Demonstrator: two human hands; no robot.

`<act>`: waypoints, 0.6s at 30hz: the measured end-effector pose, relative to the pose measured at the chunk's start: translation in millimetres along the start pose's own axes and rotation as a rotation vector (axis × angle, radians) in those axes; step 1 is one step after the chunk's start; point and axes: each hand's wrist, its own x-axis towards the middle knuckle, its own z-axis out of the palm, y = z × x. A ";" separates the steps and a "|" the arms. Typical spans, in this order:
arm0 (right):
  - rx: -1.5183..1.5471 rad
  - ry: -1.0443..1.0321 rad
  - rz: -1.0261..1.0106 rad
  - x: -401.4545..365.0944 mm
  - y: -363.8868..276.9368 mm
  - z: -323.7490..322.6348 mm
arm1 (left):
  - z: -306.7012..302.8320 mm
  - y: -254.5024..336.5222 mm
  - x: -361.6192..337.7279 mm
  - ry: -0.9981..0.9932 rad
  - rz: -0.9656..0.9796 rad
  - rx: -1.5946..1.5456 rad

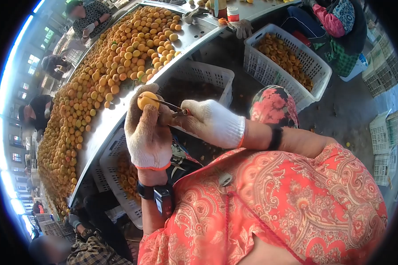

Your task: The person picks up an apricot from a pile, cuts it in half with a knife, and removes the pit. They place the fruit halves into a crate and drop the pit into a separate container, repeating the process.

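My left hand [147,128], in a white glove with brownish, stained fingers, is closed around an apricot [147,100]. In my right hand [208,120], gloved the same way, is a small knife [169,104] with a thin blade and a dark and red handle. The blade reaches across to the apricot and its tip lies against the fruit's skin. Both hands are close together above a white crate [216,73] by the table edge. Beyond them, a large heap of apricots [115,62] covers much of the metal table [102,128].
Crates of halved apricots stand at right [320,84] and below the table at left [115,176]. A grey glove [242,29] and a white tub [233,14] rest at the table's far end. Several people work around the table; stacked crates [380,132] stand far right.
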 end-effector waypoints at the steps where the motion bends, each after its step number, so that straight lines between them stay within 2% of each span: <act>1: 0.004 0.024 -0.029 -1.3 -3.3 0.8 | 3.0 1.6 -0.3 0.014 0.009 0.001; 8: -0.048 0.141 -0.108 1.0 -1.7 7.7 | 4.7 -4.6 3.8 -0.032 0.032 -0.074; 10: -0.092 0.127 -0.074 0.4 -3.3 5.0 | 2.7 -7.9 5.2 0.150 0.046 0.068; 14: -0.208 0.134 -0.066 1.3 -0.2 8.1 | 2.0 -10.1 5.3 0.099 0.088 0.136; 18: -0.301 0.143 -0.091 4.8 8.8 15.6 | 0.4 -17.6 4.7 0.126 0.030 -0.054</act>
